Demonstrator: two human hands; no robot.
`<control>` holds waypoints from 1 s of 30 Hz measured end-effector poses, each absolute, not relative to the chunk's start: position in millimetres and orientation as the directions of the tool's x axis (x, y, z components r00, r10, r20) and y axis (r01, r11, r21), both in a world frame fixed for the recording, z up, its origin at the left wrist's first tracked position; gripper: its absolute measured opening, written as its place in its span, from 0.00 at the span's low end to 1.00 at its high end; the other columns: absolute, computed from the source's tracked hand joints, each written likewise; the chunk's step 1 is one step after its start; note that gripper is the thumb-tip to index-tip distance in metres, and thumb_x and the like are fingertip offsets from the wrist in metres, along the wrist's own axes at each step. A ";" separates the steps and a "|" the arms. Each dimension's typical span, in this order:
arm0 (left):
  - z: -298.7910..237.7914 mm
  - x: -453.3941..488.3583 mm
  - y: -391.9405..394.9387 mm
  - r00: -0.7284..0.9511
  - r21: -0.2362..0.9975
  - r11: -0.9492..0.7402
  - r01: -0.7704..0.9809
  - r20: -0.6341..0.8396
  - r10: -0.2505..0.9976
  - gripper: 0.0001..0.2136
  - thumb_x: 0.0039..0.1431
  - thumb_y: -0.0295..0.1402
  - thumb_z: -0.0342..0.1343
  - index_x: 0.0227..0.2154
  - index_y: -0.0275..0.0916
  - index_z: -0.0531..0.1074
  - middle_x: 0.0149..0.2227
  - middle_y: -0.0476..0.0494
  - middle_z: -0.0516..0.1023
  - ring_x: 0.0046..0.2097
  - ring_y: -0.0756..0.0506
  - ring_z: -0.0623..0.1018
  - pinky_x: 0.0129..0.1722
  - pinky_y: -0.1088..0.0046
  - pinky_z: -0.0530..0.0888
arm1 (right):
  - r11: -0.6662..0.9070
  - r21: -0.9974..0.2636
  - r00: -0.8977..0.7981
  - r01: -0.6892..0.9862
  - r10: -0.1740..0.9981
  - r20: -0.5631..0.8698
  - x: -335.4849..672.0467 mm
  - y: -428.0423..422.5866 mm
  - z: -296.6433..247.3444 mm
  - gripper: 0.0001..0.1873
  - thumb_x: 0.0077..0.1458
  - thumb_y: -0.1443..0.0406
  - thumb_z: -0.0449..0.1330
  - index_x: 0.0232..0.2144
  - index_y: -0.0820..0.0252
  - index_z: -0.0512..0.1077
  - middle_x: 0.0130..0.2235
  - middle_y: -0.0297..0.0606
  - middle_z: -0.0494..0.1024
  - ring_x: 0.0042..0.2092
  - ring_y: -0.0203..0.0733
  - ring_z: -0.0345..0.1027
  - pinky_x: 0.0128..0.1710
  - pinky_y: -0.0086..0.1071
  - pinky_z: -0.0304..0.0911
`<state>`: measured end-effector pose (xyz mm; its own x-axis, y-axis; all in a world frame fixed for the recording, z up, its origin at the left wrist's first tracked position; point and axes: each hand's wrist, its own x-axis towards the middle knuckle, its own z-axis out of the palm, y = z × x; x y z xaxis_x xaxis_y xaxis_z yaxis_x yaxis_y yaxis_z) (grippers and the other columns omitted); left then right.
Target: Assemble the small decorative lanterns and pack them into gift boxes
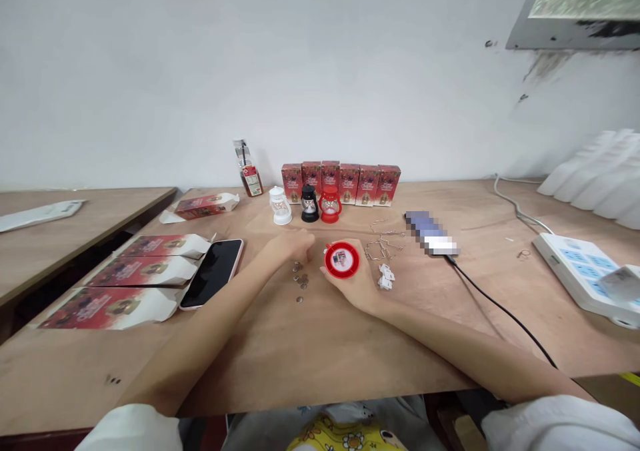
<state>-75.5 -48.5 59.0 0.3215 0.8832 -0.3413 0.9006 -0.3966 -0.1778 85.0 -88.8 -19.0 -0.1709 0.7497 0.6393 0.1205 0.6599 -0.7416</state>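
My right hand (359,290) is closed around a red mini lantern (327,262), turned so its round open base faces me. Inside the base shows a whitish disc with a small dark part. To its left, my left hand (296,243) hangs just above some small round silver button cells (303,284), its fingers bent together; whatever they pinch is hidden. Behind the hands stand a white lantern (281,211), a black lantern (309,206) and another red lantern (330,206). Thin bent wire handles (383,246) and small white plastic pieces (385,276) lie right of my right hand.
Several red printed boxes (349,186) line the wall. Flattened open boxes (145,268) and a black-screened phone (214,272) lie at left. At right are a cabled phone (430,233), a power strip (585,268) and white plastic shapes (600,174). A bottle (252,179) stands behind.
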 end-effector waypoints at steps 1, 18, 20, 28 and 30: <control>59.1 -75.0 -48.8 0.321 -0.181 -0.395 0.901 -0.336 0.886 0.11 0.44 0.27 0.58 0.33 0.32 0.78 0.37 0.29 0.79 0.37 0.37 0.79 0.31 0.68 0.72 | 0.660 -0.741 -0.174 0.124 0.749 0.639 85.1 -89.1 -18.6 0.20 0.45 0.67 0.65 0.41 0.53 0.63 0.42 0.36 0.68 0.45 0.43 0.67 0.48 0.42 0.65; 103.0 -75.6 -73.6 0.285 -0.204 -0.277 0.939 0.010 0.958 0.10 0.53 0.27 0.48 0.32 0.35 0.75 0.34 0.37 0.78 0.36 0.42 0.76 0.33 0.71 0.67 | 0.662 -0.737 -0.192 0.139 0.748 0.635 85.5 -87.8 -19.8 0.20 0.45 0.67 0.65 0.41 0.53 0.64 0.42 0.36 0.69 0.45 0.44 0.67 0.46 0.41 0.66; 116.5 -70.5 -87.8 0.319 -0.159 -0.298 0.941 0.132 0.939 0.08 0.53 0.28 0.48 0.30 0.37 0.73 0.32 0.41 0.78 0.34 0.44 0.75 0.31 0.72 0.64 | 0.662 -0.737 -0.200 0.137 0.747 0.633 85.6 -88.1 -19.1 0.20 0.45 0.67 0.64 0.41 0.53 0.64 0.43 0.37 0.68 0.45 0.43 0.67 0.46 0.41 0.66; 130.3 -41.6 -119.1 0.399 -0.166 -0.378 0.911 0.115 0.910 0.08 0.56 0.30 0.49 0.31 0.37 0.74 0.34 0.43 0.78 0.35 0.45 0.75 0.28 0.73 0.61 | 0.676 -0.722 -0.187 0.148 0.736 0.651 85.0 -87.0 -20.5 0.20 0.44 0.67 0.64 0.40 0.53 0.64 0.41 0.35 0.68 0.43 0.43 0.67 0.44 0.40 0.66; 128.8 -41.4 -117.4 0.407 -0.153 -0.391 0.908 0.090 0.909 0.09 0.57 0.30 0.49 0.32 0.37 0.75 0.34 0.43 0.78 0.35 0.45 0.75 0.28 0.73 0.61 | 0.685 -0.713 -0.190 0.150 0.727 0.660 84.9 -86.6 -20.8 0.20 0.44 0.67 0.64 0.40 0.53 0.63 0.41 0.35 0.68 0.44 0.43 0.66 0.44 0.40 0.66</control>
<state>-41.4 -117.4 128.8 0.4069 0.9090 0.0900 0.9076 -0.3911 -0.1529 84.9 -86.6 -20.8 -0.1896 0.7273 0.6596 0.1496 0.6854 -0.7126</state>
